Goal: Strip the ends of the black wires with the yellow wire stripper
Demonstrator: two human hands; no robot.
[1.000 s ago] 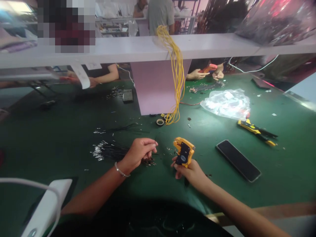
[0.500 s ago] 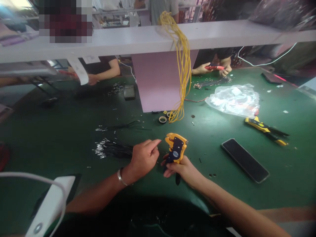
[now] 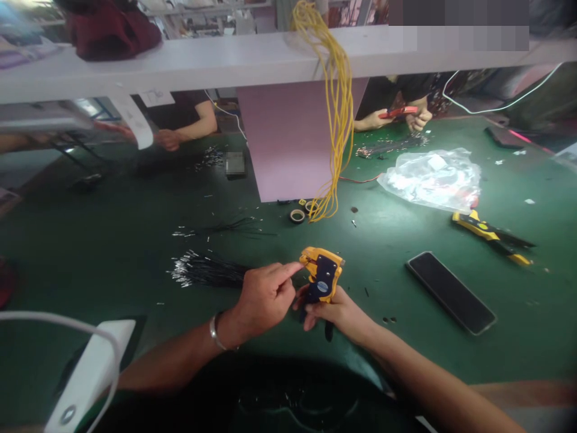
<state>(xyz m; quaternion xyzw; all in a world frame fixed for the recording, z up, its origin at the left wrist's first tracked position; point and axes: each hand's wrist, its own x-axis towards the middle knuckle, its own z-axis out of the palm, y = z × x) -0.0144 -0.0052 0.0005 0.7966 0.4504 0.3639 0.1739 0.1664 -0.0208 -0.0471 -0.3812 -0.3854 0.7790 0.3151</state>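
My right hand (image 3: 322,310) is wrapped round the handles of a yellow and dark-blue wire stripper (image 3: 323,278), held upright with its jaws toward the left. My left hand (image 3: 270,291), a silver bracelet on its wrist, is closed in a pinch, and its index fingertip is right at those jaws. A thin black wire showed beyond this fingertip a moment ago; now its end is hidden at the jaws. Behind my left hand lies a bundle of black wires (image 3: 211,270) with bare, shiny ends at the left. A smaller group of black wires (image 3: 229,227) is spread out farther back.
Yellow wires (image 3: 338,114) hang from the white shelf (image 3: 202,63) near tape rolls (image 3: 297,216). A phone (image 3: 451,293), another yellow-black hand tool (image 3: 487,231) and a clear plastic bag (image 3: 435,177) lie to the right. Across the table, a co-worker's hands (image 3: 419,117) hold a red tool.
My left hand has moved slightly right, bringing its fingertip and the wire up to the stripper's jaws. The stripper has barely moved. The whole view has shifted a little.
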